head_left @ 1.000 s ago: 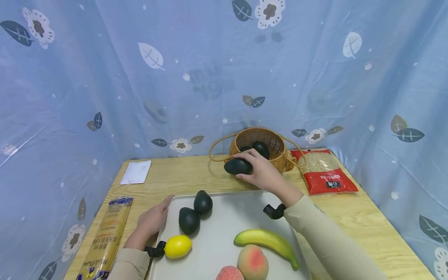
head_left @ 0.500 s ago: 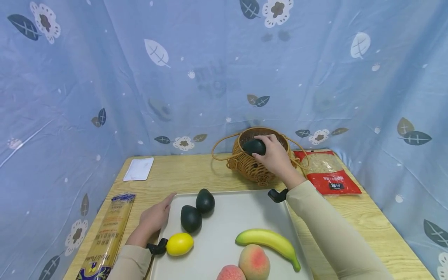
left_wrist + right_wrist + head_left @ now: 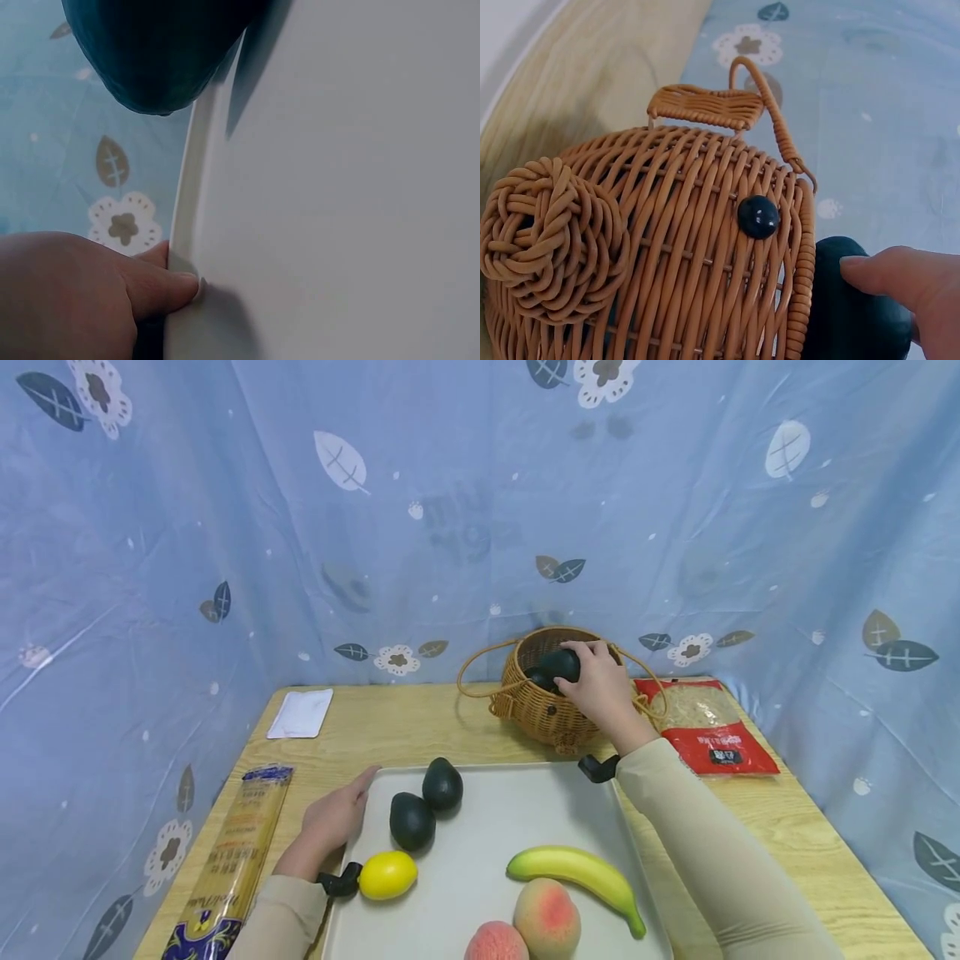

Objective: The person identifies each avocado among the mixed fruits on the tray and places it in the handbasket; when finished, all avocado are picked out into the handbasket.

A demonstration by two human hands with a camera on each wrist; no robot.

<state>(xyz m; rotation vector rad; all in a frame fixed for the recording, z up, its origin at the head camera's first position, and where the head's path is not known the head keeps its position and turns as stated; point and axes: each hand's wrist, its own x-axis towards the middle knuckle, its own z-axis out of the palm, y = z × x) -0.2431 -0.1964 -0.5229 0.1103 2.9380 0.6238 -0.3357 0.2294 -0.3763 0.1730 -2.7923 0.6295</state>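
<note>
My right hand (image 3: 604,693) grips a dark green avocado (image 3: 562,665) at the mouth of a wicker basket (image 3: 536,710). Another dark avocado shows inside, below the held one. In the right wrist view the thumb presses on the avocado (image 3: 847,322) beside the basket's rim. On the left, my left hand (image 3: 333,818) holds the side of a white tray (image 3: 487,835); in the left wrist view its thumb (image 3: 169,291) lies over the tray's rim. Two avocados (image 3: 442,785) lie on the tray near that hand, with a yellow lemon (image 3: 387,875) by the wrist.
A banana (image 3: 577,875) and two peaches (image 3: 547,918) lie at the tray's front right. A red bag (image 3: 712,735) sits right of the basket. Left of the tray lies a pasta packet (image 3: 232,860), with a white packet (image 3: 302,714) behind it. Blue curtain encloses the table.
My right hand has carried the avocado from in front of the basket up and right to its mouth. The left hand has stayed at the tray's side. The head view has shifted slightly.
</note>
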